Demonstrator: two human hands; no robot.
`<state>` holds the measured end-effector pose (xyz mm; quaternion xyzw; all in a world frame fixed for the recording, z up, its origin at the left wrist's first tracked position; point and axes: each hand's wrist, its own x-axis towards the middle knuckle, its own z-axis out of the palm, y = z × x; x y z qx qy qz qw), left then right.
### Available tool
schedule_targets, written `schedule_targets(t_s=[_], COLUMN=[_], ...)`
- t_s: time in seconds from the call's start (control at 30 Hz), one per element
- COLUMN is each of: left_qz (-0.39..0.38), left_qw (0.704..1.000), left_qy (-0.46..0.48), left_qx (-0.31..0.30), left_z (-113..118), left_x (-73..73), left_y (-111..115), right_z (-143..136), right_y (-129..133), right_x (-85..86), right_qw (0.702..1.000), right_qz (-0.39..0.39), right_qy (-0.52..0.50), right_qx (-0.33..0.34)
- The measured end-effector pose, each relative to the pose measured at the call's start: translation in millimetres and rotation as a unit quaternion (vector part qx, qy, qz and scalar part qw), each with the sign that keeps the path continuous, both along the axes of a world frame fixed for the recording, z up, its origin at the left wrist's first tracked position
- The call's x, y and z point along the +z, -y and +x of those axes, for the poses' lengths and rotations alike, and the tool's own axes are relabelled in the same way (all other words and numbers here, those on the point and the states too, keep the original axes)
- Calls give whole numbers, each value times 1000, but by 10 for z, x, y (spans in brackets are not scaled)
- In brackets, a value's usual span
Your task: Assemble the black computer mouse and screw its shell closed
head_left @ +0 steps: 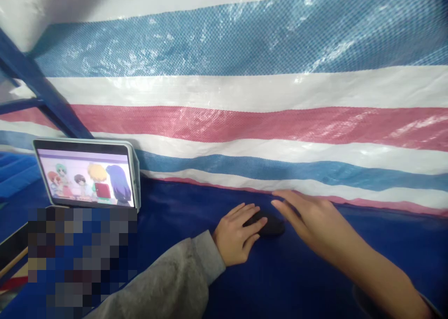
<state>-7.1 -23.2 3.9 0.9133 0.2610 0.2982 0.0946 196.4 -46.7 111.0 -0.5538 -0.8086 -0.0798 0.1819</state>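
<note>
A black computer mouse point(273, 224) lies on the dark blue surface point(182, 216), its left end covered by my fingers. My left hand point(239, 232), in a grey sleeve, grips that end from the left, fingers over the top and thumb at the near side. Just right of the mouse, my right hand point(304, 216) holds nothing; its fingers stretch out to the left, with the thumb side partly hidden. A small gap shows between the right fingertips and the mouse.
A tablet point(87, 174) in a pale case stands at the left, showing a cartoon. Behind hangs a sheet point(245, 123) with blue, white and red stripes. A blue metal frame point(52, 95) slants down at the left. A blurred-out patch covers the lower left.
</note>
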Motion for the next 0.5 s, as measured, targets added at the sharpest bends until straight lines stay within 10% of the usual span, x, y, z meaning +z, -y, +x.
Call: schedule_targets(t_s=[0.5], left_qz=[-14], left_qw=[1000], left_qy=[-3], left_qx=[-1], left_z=[-3], left_x=[-13], left_y=[-17], right_z=[45], right_y=[-51], right_x=[28], right_qw=[995], right_qz=[-80], right_qy=[-48], right_qx=[-44])
